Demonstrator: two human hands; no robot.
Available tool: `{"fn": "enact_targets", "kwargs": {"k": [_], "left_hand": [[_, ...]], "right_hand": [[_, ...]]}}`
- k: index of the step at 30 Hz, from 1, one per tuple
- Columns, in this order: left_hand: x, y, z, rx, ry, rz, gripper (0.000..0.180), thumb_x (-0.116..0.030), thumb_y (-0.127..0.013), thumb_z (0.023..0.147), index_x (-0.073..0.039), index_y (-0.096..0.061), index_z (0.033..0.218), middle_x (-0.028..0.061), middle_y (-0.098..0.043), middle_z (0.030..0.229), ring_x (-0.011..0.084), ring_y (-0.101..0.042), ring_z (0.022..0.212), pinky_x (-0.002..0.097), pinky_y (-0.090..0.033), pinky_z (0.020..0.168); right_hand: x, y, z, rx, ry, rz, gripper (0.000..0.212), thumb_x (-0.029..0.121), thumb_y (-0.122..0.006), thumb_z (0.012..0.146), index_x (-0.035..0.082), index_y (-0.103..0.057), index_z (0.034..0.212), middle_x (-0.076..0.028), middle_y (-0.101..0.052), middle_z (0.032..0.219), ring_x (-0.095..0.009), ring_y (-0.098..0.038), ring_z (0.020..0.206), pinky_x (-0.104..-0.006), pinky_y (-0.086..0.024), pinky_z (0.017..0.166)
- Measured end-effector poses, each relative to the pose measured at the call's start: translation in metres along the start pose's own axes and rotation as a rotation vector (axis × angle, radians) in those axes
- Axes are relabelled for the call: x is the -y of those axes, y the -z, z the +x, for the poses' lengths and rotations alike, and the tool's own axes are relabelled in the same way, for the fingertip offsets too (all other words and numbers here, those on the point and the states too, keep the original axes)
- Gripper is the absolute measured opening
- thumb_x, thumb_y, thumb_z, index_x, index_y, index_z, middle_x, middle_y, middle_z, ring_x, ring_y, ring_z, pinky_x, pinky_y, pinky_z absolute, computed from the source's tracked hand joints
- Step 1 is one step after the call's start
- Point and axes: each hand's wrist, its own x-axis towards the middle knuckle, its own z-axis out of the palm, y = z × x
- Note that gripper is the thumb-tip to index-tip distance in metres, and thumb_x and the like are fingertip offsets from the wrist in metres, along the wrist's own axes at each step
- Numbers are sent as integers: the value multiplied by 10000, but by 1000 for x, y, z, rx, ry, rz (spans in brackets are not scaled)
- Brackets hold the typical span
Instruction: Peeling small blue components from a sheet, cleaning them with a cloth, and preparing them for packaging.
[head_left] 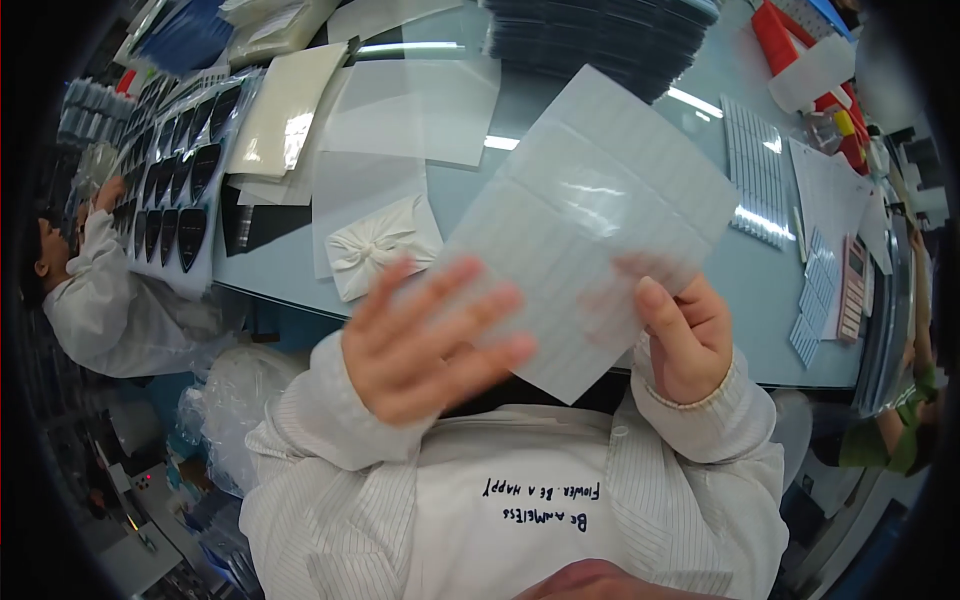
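A: Location of sheet (592, 175)?
B: Above the near edge of the bench (770, 310), in the right hand (692, 335).
A: Right fingers?
B: Pinching the sheet at its right long edge; thumb on top, fingertips showing through from beneath.
A: Long axis?
B: Slanting, from the far right corner of the bench down toward the middle of the near edge.
A: Left hand (415, 345)?
B: Fingers spread, blurred, overlapping the sheet's near short edge in view. Contact: cannot tell. Nearer hand: right, already gripping.
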Motion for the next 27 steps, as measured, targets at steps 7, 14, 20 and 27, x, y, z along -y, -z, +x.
{"fn": "enact_targets", "kwargs": {"k": [7, 14, 20, 27], "left_hand": [[11, -24, -1, -167, 887, -892, 461, -112, -750, 868, 3, -623, 1296, 164, -641, 1282, 258, -645, 1146, 400, -485, 1046], [-6, -38, 25, -174, 642, -1066, 420, -66, -686, 894, -6, -633, 1306, 156, -634, 1260, 268, -654, 1137, 341, -545, 971], [6, -38, 19, -185, 516, -993, 359, -85, -746, 847, 12, -694, 1188, 171, -659, 1222, 300, -661, 1102, 376, -558, 934], [0, -33, 26, -170, 474, -810, 331, -88, -760, 845, -41, -717, 1169, 159, -664, 1216, 296, -645, 1116, 369, -554, 904]], "right_hand": [[9, 13, -3, 458, -206, -101, 261, 99, -588, 1037, -58, -638, 1240, -136, -725, 1134, -198, -691, 1063, -324, -543, 948], [-7, -3, 2, 325, -441, 6, 268, 90, -630, 1014, -57, -645, 1237, -101, -715, 1149, -169, -672, 1084, -309, -524, 975], [-14, -4, 1, 332, -476, 18, 271, 89, -639, 1010, -56, -642, 1239, -84, -714, 1132, -154, -672, 1066, -303, -526, 969], [-13, -4, 5, 346, -557, -2, 311, 62, -654, 994, -64, -625, 1277, -104, -705, 1190, -175, -659, 1128, -326, -519, 1008]]}}
